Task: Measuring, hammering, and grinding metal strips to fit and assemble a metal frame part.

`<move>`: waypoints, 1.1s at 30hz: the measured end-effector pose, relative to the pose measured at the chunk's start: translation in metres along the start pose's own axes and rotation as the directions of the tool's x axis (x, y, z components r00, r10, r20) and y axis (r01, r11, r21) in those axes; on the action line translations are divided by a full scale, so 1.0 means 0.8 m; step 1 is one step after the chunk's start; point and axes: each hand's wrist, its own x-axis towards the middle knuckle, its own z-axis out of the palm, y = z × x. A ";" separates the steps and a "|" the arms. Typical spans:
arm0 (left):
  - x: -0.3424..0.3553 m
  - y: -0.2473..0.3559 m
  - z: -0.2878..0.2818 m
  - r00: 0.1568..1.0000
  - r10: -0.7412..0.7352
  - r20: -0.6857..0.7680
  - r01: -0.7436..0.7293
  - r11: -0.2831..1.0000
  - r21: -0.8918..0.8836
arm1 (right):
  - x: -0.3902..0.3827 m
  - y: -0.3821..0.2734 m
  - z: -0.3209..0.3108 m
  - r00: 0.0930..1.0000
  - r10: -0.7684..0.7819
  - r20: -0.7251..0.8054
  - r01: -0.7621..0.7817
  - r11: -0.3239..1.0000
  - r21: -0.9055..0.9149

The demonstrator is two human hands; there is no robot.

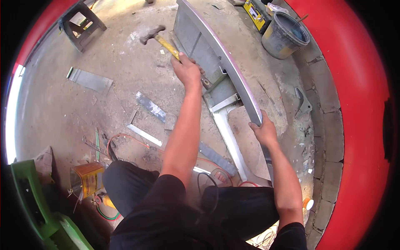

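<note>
My left hand (187, 71) is closed round the yellow handle of a hammer (167, 45), its dark metal head pointing up and to the left. The hammer is raised beside the inner face of a long curved metal panel (196, 35), which stands on edge. That panel has a pinkish outer rim and a grey inside with cross braces. Lower down, my right hand (266, 131) grips the panel's rim, thumb on the inner side. A pale metal bar (228, 137) runs from the panel toward my feet. The hammer's handle end shows below my left fist.
A dark stool (79, 26) stands far left, with a sheet-metal strip (91, 80) nearer. A metal square (143, 134) and cables lie before my knees. At left are a yellow tin (91, 179) and green chair (31, 196). A bucket (275, 43) and toolbox (257, 16) stand far right.
</note>
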 end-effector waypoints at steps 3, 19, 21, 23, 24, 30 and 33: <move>0.001 -0.011 0.023 0.988 0.029 -0.151 -0.042 0.995 -0.086 | 0.001 0.000 -0.001 0.998 0.064 0.029 -0.065 0.998 0.022; -0.089 -0.099 -0.003 0.909 -0.372 0.189 0.333 0.920 0.207 | -0.005 -0.011 0.005 1.000 -0.002 0.001 0.002 0.999 -0.042; -0.111 -0.102 -0.016 0.920 -0.365 0.143 0.346 0.927 0.146 | -0.001 -0.008 0.004 1.000 0.020 -0.014 -0.021 0.998 -0.057; -0.123 -0.088 -0.025 0.951 -0.310 0.018 0.309 0.951 0.026 | 0.000 -0.010 0.005 1.000 0.023 0.016 -0.022 0.997 -0.073; -0.123 -0.082 -0.026 0.949 -0.315 0.021 0.314 0.949 0.029 | -0.003 -0.011 0.004 0.999 0.029 0.016 -0.028 0.997 -0.072; -0.147 -0.083 -0.002 0.949 -0.264 0.171 0.216 0.942 0.256 | -0.007 -0.012 0.008 0.999 0.043 -0.008 -0.043 0.995 -0.094; -0.151 -0.095 -0.021 0.922 -0.349 0.167 0.310 0.925 0.219 | -0.007 -0.014 0.005 0.999 0.010 -0.036 -0.013 0.997 -0.079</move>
